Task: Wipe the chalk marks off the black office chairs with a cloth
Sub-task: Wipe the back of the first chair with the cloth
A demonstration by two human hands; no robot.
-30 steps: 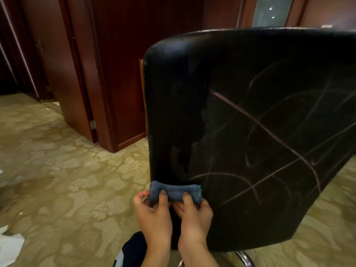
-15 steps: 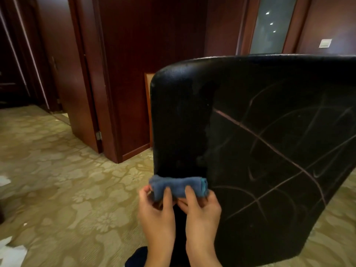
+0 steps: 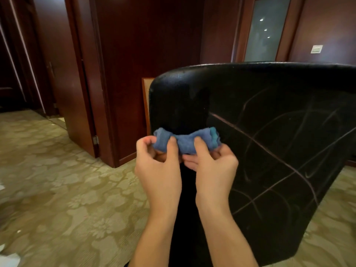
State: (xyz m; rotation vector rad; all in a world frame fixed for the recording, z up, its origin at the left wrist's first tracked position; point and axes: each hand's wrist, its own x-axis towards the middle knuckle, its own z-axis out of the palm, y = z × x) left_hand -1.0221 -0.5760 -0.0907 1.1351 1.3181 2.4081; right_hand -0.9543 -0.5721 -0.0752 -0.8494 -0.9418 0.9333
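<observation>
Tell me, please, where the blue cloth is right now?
In the head view, the rolled blue cloth sits centre frame, pinched by the left hand and right hand before the chair back's left part.

The room was dim and warm-toned around me. Small ceiling lights reflected as bright dots in the frosted glass panel point(image 3: 265, 29). Soft glare lay along the top edge of the black chair back point(image 3: 269, 132), whose left part sank into near-black shadow. My forearms and the carpet point(image 3: 57, 189) looked smeared towards the lower edge, and the door frames bowed at the left.
</observation>
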